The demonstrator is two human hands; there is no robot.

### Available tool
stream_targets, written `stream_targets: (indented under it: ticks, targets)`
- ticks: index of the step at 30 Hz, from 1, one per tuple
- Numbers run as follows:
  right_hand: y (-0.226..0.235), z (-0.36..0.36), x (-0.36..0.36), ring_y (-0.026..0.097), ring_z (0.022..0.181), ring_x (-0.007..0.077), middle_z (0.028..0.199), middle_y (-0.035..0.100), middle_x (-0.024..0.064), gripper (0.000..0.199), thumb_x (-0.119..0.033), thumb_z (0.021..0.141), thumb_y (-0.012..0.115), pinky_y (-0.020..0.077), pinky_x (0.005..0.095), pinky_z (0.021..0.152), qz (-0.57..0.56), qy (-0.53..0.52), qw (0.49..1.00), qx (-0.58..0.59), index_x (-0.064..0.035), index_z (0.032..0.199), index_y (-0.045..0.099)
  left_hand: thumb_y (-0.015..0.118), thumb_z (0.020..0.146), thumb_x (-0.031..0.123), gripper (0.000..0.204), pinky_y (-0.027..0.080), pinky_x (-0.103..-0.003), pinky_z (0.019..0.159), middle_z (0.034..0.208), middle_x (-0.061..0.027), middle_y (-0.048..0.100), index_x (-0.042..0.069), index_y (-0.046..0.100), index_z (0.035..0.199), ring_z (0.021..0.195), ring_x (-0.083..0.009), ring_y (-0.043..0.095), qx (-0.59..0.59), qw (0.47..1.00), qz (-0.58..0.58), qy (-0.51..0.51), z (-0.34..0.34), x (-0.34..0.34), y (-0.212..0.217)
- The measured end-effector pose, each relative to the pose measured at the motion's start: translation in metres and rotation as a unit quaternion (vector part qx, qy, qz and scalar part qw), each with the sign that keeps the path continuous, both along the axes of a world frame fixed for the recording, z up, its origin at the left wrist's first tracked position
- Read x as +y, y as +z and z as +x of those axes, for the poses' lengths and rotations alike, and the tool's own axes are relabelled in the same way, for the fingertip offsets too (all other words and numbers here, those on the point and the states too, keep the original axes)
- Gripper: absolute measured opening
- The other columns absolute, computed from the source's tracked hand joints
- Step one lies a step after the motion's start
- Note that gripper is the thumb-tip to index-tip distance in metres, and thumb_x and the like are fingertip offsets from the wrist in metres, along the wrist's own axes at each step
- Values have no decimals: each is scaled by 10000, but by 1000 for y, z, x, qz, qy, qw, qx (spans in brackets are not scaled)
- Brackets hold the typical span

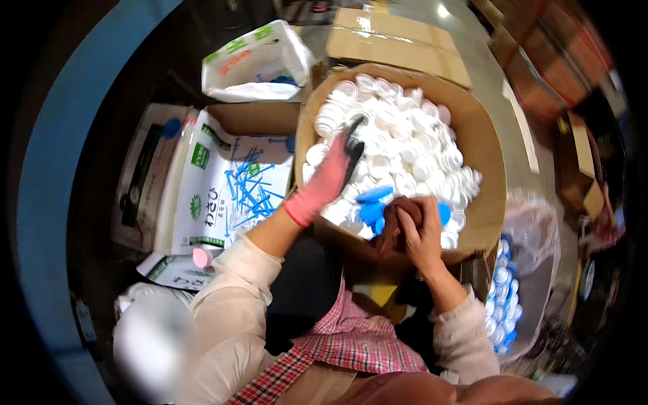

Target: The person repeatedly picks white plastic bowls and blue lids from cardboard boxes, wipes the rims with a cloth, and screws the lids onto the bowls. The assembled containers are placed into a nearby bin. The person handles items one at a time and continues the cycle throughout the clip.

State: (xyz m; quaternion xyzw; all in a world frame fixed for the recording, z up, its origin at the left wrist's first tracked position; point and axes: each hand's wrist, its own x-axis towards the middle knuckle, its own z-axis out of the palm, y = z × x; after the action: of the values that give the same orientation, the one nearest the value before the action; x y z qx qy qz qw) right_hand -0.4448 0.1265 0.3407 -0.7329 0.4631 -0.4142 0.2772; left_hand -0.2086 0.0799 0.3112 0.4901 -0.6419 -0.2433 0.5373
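My left hand (335, 165), in a pink glove with dark fingertips, reaches over a heap of white plastic caps (405, 121). Its index finger is stretched out and its fingers hold nothing that I can see. The caps fill a large cardboard box (482, 128) in front of me. At the near side of this box is my bare right hand (422, 233), its fingers bent around a dark reddish-brown shape (393, 236) whose kind I cannot make out. Several blue caps (372, 205) lie on the white ones beside that hand.
A printed carton (192, 182) at the left holds thin blue plastic strips (253, 189). Behind it stands a white bag (260, 61). A closed cardboard box (398, 44) is at the back. Blue-and-white capped pieces (503, 297) fill a plastic-lined container at the right.
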Motion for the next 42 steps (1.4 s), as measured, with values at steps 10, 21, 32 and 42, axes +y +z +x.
stream_targets:
  ticks: [10, 21, 32, 42]
  targets:
    - [-73, -7, -5, 516, 831, 274, 886, 494, 127, 205, -40, 805, 644, 415, 326, 762, 107, 5, 991, 80, 19, 980, 555, 671, 812, 437, 545, 458, -409, 951, 1171, -200, 624, 19, 595, 1154, 1115, -334, 587, -107, 905, 302, 281, 230, -138, -263]
    - [-90, -16, -18, 531, 831, 272, 934, 526, 165, 320, -59, 759, 688, 431, 344, 745, 62, 14, 995, 75, 2, 1051, 573, 658, 758, 442, 638, 454, -434, 956, 1271, -211, 566, 33, 531, 1231, 1168, -354, 551, -98, 823, 420, 369, 228, -200, -468]
    - [-71, -13, -9, 560, 845, 331, 966, 561, 182, 347, -21, 725, 709, 458, 377, 761, 38, 58, 993, 101, 5, 1052, 597, 587, 720, 56, 234, 504, -305, 625, 862, -95, 655, -12, 636, 940, 711, -172, 626, 311, 891, 177, 281, 238, -64, -252]
    - [10, 25, -26, 620, 862, 336, 1058, 561, 154, 468, -33, 669, 728, 529, 371, 674, -299, 108, 946, 61, -96, 1123, 635, 575, 893, 152, 257, 470, -226, 701, 943, -49, 642, 0, 647, 1087, 816, -89, 584, 236, 914, 268, -189, 10, 14, 53]
